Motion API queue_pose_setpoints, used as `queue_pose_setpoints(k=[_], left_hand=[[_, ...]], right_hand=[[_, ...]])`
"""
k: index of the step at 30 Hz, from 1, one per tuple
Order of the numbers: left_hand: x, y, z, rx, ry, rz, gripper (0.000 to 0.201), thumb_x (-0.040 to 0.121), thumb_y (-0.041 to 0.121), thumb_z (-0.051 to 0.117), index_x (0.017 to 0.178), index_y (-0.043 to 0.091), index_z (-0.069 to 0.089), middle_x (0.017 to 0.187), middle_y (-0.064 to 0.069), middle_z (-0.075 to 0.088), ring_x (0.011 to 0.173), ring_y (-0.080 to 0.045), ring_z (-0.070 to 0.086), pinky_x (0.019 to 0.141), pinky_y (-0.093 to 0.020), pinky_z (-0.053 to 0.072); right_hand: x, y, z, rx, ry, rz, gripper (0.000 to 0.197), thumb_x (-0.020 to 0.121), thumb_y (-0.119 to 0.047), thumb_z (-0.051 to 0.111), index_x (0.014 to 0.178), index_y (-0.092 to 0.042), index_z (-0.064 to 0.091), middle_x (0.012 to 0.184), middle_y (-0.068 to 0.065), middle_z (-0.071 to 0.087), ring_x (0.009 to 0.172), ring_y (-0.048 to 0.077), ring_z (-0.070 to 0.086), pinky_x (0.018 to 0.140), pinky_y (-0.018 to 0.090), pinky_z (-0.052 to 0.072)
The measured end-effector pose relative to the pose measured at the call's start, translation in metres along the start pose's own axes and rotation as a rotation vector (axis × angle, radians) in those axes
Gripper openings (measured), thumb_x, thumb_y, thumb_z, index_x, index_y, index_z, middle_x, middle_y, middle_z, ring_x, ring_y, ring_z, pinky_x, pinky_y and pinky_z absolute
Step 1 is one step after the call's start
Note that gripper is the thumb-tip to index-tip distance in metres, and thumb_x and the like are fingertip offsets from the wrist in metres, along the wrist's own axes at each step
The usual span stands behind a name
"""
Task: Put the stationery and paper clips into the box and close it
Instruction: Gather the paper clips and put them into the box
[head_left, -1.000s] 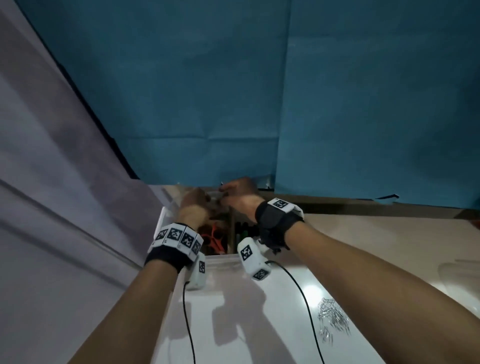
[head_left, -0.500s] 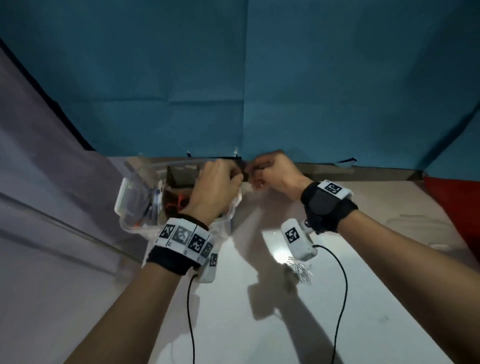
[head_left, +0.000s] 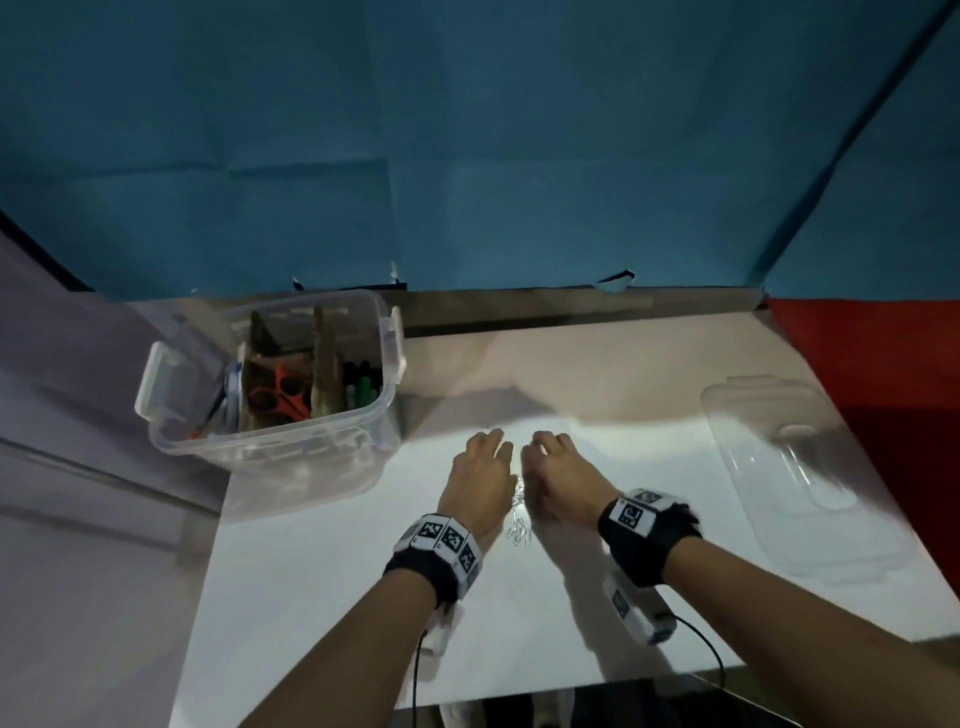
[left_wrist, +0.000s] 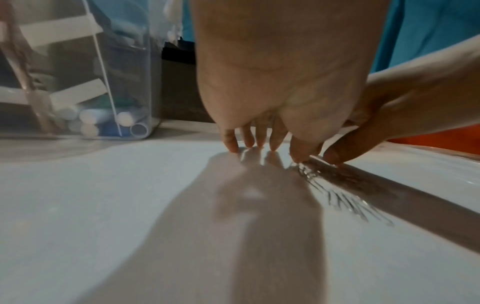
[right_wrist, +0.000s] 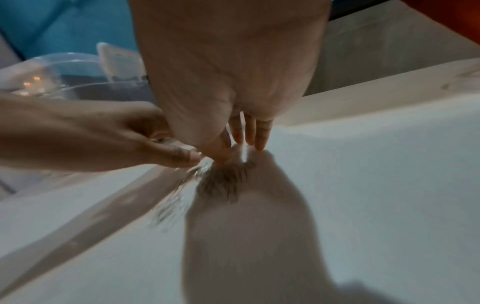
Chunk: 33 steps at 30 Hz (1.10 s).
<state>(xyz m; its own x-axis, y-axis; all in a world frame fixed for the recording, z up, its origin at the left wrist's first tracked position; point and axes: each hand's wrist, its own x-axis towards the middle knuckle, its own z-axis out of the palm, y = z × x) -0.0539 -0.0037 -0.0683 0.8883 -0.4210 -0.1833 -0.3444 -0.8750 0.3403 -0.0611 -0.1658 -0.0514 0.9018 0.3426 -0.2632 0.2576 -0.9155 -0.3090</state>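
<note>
- Paper clips (head_left: 519, 525) are heaped on the white surface (head_left: 322, 597), between both hands.
- Left hand (head_left: 480, 480) and right hand (head_left: 558, 480): fingertips are set down beside the heap; a hold apparently is not shown, blur noted.
- Box (head_left: 270, 395) is seen open, rear-left, stationery inside; lid (head_left: 789, 478) lies well apart, right.

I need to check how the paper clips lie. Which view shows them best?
The left wrist view: the paper clips trail across the table beside the left hand. The right wrist view blurs them; the head view shows few between the wrists.
</note>
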Motion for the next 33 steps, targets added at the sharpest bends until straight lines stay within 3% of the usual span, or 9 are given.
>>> queue_pose_setpoints(k=[5,8,11,13,16,21,26,30,33], left_hand=[[-0.027,0.0,0.013,-0.021,0.049,0.145,0.02,0.09,0.008,0.057,0.099,0.025,0.05,0.114,0.009,0.046,0.108,-0.022,0.051,0.08,-0.031,0.046],[-0.016,-0.006,-0.001,-0.089,0.094,0.093,0.024,0.097,0.012,0.051,0.119,0.015,0.058,0.13,0.0,0.051,0.115,-0.024,0.05,0.092,-0.035,0.048],[0.014,-0.017,-0.016,-0.089,0.104,-0.021,0.042,0.099,0.017,0.053,0.14,0.006,0.047,0.148,-0.01,0.043,0.131,-0.028,0.042,0.11,-0.04,0.043],[0.032,-0.024,-0.02,-0.049,0.073,-0.053,0.041,0.099,0.021,0.053,0.136,0.005,0.048,0.146,-0.011,0.044,0.131,-0.03,0.04,0.11,-0.043,0.041],[0.033,-0.025,-0.014,0.022,0.088,-0.03,0.029,0.097,0.008,0.05,0.126,0.005,0.056,0.136,-0.011,0.052,0.122,-0.027,0.047,0.103,-0.039,0.045],[-0.026,0.002,0.021,0.005,0.123,0.124,0.038,0.078,-0.011,0.061,0.106,0.015,0.056,0.117,0.002,0.05,0.106,-0.017,0.047,0.087,-0.029,0.05],[-0.046,0.004,0.02,-0.164,0.168,0.101,0.019,0.096,0.007,0.053,0.11,0.017,0.061,0.119,0.006,0.051,0.107,-0.014,0.046,0.087,-0.034,0.05],[-0.055,0.002,0.004,-0.232,0.001,0.025,0.06,0.09,0.035,0.068,0.142,0.017,0.043,0.131,-0.002,0.041,0.117,-0.02,0.038,0.091,-0.035,0.048],[-0.055,0.008,0.005,-0.179,-0.115,0.046,0.071,0.078,0.037,0.08,0.135,0.022,0.042,0.122,0.002,0.037,0.108,-0.018,0.037,0.081,-0.032,0.048]], right_hand=[[-0.046,-0.001,0.022,0.065,0.09,-0.162,0.016,0.094,-0.016,0.046,0.102,-0.01,0.058,0.105,0.005,0.051,0.095,0.023,0.046,0.079,0.029,0.042],[-0.048,0.015,0.016,0.171,0.108,-0.116,0.012,0.092,-0.014,0.051,0.101,-0.013,0.059,0.1,0.002,0.051,0.092,0.02,0.046,0.079,0.03,0.043],[-0.046,0.034,0.005,0.235,0.15,0.049,0.013,0.089,-0.013,0.048,0.088,-0.013,0.06,0.092,0.004,0.054,0.093,0.027,0.053,0.08,0.032,0.042],[-0.05,0.039,0.003,0.242,0.076,0.13,0.012,0.082,-0.007,0.047,0.079,-0.01,0.058,0.088,0.007,0.055,0.094,0.031,0.053,0.079,0.034,0.043],[-0.058,0.027,0.016,0.232,0.05,0.171,0.015,0.081,-0.002,0.051,0.088,-0.007,0.063,0.098,0.01,0.052,0.092,0.028,0.05,0.081,0.038,0.046],[-0.057,-0.006,0.036,0.296,0.132,0.123,0.011,0.086,-0.003,0.051,0.091,-0.007,0.061,0.099,0.007,0.049,0.092,0.023,0.045,0.081,0.031,0.044],[-0.056,-0.001,0.025,0.361,0.104,0.168,0.004,0.082,-0.013,0.056,0.079,-0.01,0.055,0.089,0.004,0.048,0.085,0.024,0.048,0.074,0.032,0.044],[-0.068,0.007,0.02,0.395,0.052,0.224,0.03,0.072,-0.029,0.071,0.083,-0.011,0.05,0.094,0.002,0.044,0.084,0.021,0.046,0.073,0.032,0.043],[-0.06,-0.008,0.025,0.41,0.02,0.169,0.038,0.072,-0.026,0.078,0.09,-0.012,0.047,0.1,0.003,0.041,0.084,0.017,0.041,0.07,0.025,0.038]])
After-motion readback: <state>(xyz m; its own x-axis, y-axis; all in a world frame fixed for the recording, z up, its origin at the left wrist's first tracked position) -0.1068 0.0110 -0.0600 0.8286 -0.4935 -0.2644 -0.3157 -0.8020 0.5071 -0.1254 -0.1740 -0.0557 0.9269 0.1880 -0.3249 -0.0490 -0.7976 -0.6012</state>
